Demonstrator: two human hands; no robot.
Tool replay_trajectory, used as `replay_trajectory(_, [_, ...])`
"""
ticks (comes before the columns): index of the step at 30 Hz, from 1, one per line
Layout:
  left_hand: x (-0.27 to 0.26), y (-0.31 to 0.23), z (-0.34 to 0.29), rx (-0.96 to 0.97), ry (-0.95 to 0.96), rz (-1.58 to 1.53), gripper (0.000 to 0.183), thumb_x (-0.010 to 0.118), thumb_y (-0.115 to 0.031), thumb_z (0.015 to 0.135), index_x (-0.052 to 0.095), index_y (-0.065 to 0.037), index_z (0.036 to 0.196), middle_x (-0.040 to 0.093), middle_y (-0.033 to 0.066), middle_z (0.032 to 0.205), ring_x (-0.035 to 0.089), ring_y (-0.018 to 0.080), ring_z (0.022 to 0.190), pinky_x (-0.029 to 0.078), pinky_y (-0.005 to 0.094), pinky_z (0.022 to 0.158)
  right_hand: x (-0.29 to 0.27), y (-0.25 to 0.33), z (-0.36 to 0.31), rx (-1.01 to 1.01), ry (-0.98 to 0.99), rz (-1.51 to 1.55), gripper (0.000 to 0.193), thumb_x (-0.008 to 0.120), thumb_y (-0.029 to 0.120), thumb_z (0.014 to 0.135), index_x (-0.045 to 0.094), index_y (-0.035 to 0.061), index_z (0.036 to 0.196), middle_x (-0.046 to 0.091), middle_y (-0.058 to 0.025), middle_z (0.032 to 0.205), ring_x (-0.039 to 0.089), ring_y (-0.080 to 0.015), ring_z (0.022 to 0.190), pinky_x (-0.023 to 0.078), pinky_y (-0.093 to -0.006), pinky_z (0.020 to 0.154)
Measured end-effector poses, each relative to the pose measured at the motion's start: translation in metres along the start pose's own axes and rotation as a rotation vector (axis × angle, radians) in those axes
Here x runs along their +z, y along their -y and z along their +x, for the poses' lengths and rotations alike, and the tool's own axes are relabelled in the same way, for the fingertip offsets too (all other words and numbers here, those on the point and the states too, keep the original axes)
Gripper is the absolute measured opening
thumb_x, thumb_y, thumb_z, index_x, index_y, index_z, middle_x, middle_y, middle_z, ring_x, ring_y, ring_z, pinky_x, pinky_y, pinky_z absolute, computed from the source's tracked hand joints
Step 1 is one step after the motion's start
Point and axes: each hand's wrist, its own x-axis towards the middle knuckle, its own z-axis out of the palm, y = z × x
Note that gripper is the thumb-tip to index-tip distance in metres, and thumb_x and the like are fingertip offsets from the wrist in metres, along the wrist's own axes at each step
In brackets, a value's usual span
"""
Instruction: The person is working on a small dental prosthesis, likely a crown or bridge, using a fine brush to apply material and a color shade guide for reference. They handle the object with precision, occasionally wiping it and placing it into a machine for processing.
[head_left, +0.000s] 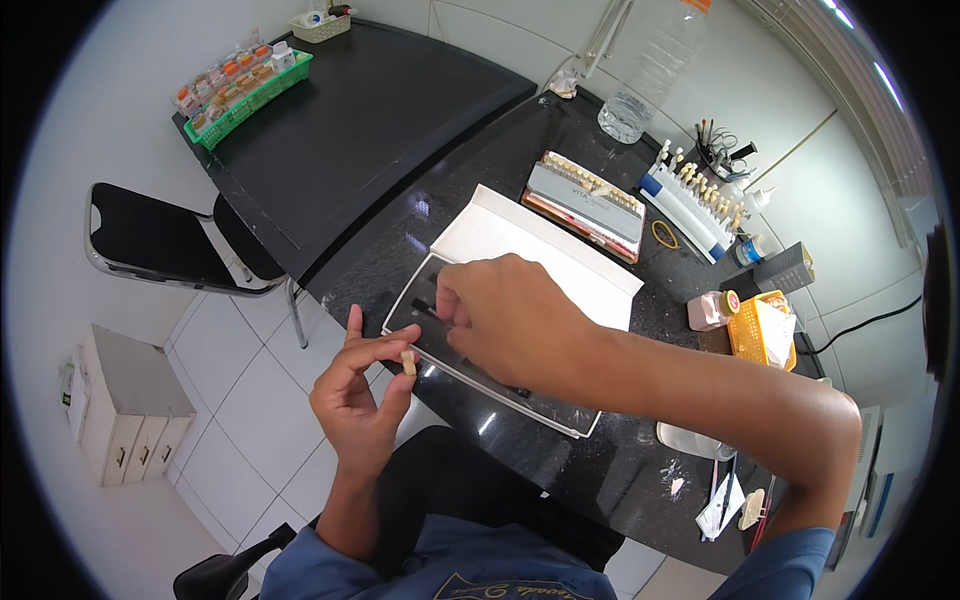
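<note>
At frame centre, I see my left hand (360,395) pinching a small cream tooth-shaped piece (408,362); my right hand (510,320) pinches a thin black tool (432,312).

Two hands (360,395), one small tooth piece (408,362), one glass slab (480,350), two shade guides (590,203), one green basket (245,85), one chair (170,240)

A left hand (362,385) pinches a small tooth-shaped piece (408,361) just left of a flat glass slab (560,408), the right hand (510,318) on it; an open white box (520,245) lies behind, a rack of tooth samples (585,205) farther back.
</note>
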Motion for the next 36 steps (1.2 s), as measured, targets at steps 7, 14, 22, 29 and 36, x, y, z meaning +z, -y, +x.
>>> replay_trajectory(7, [0.000,0.000,-0.005,0.007,-0.054,-0.031,0.022,0.066,0.006,0.079,0.068,0.001,0.100,0.074,0.0152,0.097,0.070,0.0249,0.103,0.017,0.0578,0.120,-0.047,0.002,-0.021,0.110,0.009,0.096,0.025,0.065,0.008,0.083,0.063,-0.0009,0.106,0.074,-0.0124,0.082,0.072,-0.0237,0.079,0.056,-0.0335,0.076])
replay_trajectory(14, [0.015,-0.029,-0.027,-0.055,-0.053,-0.233,0.014,0.069,0.000,0.082,0.065,0.001,0.096,0.070,0.0139,0.087,0.069,0.0270,0.095,0.033,0.0581,0.113,-0.115,-0.081,-0.030,0.270,-0.146,-0.003,0.032,0.050,-0.002,0.090,0.056,-0.0003,0.121,0.071,-0.0116,0.090,0.070,-0.0160,0.077,0.057,-0.0290,0.068])
replay_trajectory(22, [0.058,-0.056,-0.051,-0.248,0.251,-0.462,0.028,0.080,-0.022,0.085,0.069,0.000,0.097,0.071,0.0111,0.078,0.071,0.0263,0.089,0.032,0.0563,0.114,-0.128,-0.154,-0.008,0.049,-0.239,-0.447,0.051,0.060,0.031,0.089,0.057,-0.0045,0.126,0.065,-0.0228,0.112,0.065,-0.0377,0.106,0.052,-0.0435,0.094])
replay_trajectory(29, [0.063,-0.066,-0.058,-0.323,0.331,-0.432,0.028,0.077,-0.021,0.088,0.066,0.000,0.102,0.069,0.0133,0.086,0.069,0.0252,0.092,0.027,0.0568,0.117,-0.112,-0.158,0.013,0.081,0.000,-0.463,0.115,0.077,0.058,0.070,0.029,-0.0148,0.146,0.041,-0.0339,0.140,0.056,-0.0435,0.120,0.047,-0.0428,0.103])
replay_trajectory(36, [0.065,-0.075,-0.060,-0.366,0.331,-0.423,0.025,0.071,-0.014,0.092,0.063,0.001,0.111,0.067,0.0192,0.107,0.065,0.0227,0.101,0.046,0.0407,0.100,-0.104,-0.163,0.015,0.070,-0.035,-0.494,0.107,0.079,0.049,0.066,0.037,-0.0176,0.139,0.051,-0.0298,0.124,0.059,-0.0421,0.111,0.050,-0.0408,0.098])
